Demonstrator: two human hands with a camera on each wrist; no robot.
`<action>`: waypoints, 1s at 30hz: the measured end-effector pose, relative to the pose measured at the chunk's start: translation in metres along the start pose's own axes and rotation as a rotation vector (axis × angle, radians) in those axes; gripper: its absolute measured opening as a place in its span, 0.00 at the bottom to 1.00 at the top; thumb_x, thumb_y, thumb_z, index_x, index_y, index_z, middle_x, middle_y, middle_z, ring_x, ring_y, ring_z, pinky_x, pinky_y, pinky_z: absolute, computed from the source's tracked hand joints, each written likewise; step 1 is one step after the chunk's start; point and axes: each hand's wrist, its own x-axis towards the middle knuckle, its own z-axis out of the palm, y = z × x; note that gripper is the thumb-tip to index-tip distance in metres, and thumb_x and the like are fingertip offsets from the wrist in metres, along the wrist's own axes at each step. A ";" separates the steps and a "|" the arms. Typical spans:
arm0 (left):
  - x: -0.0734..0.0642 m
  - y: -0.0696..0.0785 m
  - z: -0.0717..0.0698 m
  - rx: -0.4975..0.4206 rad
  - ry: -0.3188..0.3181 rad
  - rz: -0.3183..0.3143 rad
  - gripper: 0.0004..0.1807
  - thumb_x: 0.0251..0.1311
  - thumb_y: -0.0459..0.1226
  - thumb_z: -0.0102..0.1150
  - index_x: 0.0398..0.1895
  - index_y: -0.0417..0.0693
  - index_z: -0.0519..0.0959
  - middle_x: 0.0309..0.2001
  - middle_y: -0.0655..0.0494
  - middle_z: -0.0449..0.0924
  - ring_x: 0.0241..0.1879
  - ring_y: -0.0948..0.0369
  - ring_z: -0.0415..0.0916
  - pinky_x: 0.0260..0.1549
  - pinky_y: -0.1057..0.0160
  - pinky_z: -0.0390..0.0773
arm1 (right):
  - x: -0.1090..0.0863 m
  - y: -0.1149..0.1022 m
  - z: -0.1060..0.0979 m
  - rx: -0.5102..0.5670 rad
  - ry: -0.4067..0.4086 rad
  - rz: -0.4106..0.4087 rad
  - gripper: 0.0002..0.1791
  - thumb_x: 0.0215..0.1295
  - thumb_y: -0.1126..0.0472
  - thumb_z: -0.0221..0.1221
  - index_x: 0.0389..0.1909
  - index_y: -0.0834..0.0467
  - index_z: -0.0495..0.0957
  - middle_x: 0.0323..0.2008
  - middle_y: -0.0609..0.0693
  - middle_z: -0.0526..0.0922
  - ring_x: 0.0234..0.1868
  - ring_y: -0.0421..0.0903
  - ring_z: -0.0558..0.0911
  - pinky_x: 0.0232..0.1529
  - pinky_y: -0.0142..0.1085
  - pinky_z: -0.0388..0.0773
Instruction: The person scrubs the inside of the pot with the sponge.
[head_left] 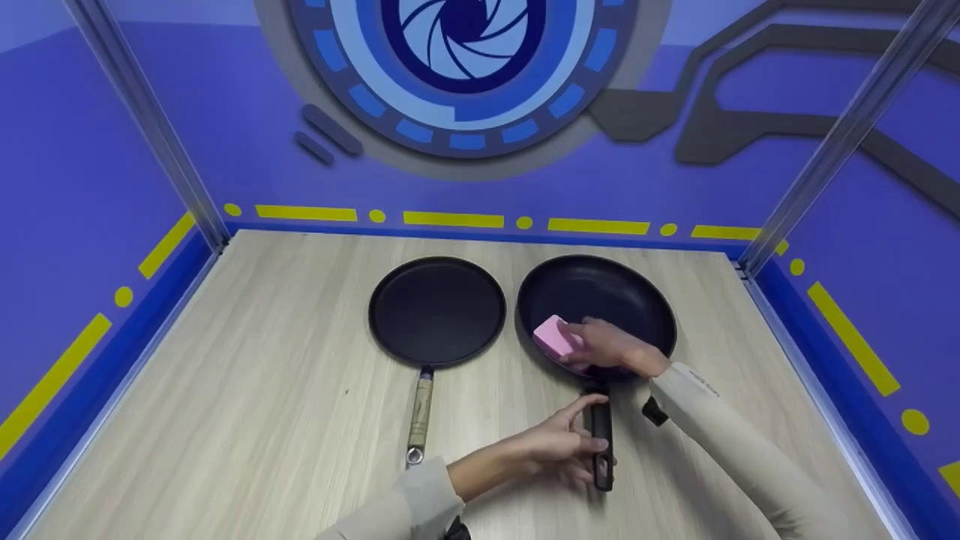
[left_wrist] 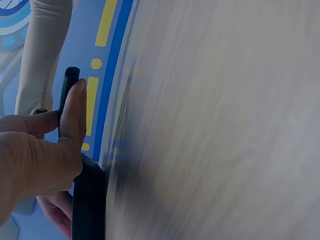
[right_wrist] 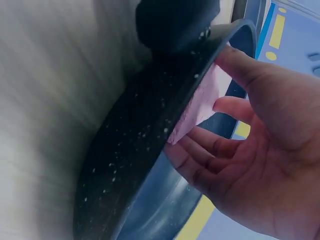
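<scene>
A deep black frying pan (head_left: 600,289) lies on the table, its handle pointing toward me. My left hand (head_left: 551,446) grips the black handle (head_left: 602,420) between thumb and fingers; the left wrist view shows the same hold. Inside the pan, at its near left, a pink sponge (head_left: 555,335) is held in my right hand (head_left: 606,346). From the right wrist view, thumb and fingers pinch the sponge (right_wrist: 202,100) just behind the pan's rim, against the inner wall. The rim hides part of the sponge there. Pale specks dot the pan's outer side (right_wrist: 130,135).
To the left lies a flat round black pan (head_left: 437,311) with a wood-look handle (head_left: 421,412). The light wood table (head_left: 262,360) is bounded by blue printed panels (head_left: 525,187) at the back and both sides, with metal posts at the corners.
</scene>
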 end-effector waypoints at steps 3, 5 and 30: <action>0.001 0.000 0.000 0.002 -0.005 0.001 0.36 0.69 0.30 0.60 0.76 0.62 0.60 0.38 0.48 0.86 0.36 0.52 0.89 0.31 0.57 0.91 | -0.005 0.007 -0.005 0.057 -0.032 -0.029 0.32 0.65 0.54 0.69 0.66 0.66 0.75 0.41 0.64 0.84 0.44 0.57 0.79 0.49 0.53 0.81; 0.001 -0.001 -0.001 0.005 -0.008 0.003 0.36 0.69 0.30 0.59 0.76 0.63 0.61 0.39 0.47 0.87 0.36 0.51 0.89 0.32 0.56 0.91 | -0.010 0.013 -0.011 0.098 -0.078 -0.029 0.29 0.63 0.60 0.70 0.64 0.64 0.77 0.45 0.63 0.85 0.41 0.53 0.80 0.48 0.49 0.81; 0.000 -0.001 -0.002 -0.002 -0.023 -0.009 0.36 0.70 0.31 0.59 0.77 0.65 0.59 0.43 0.40 0.89 0.36 0.54 0.89 0.29 0.62 0.90 | -0.035 0.031 -0.025 -0.027 -0.150 0.316 0.31 0.56 0.69 0.69 0.61 0.61 0.72 0.48 0.69 0.80 0.46 0.60 0.79 0.48 0.54 0.83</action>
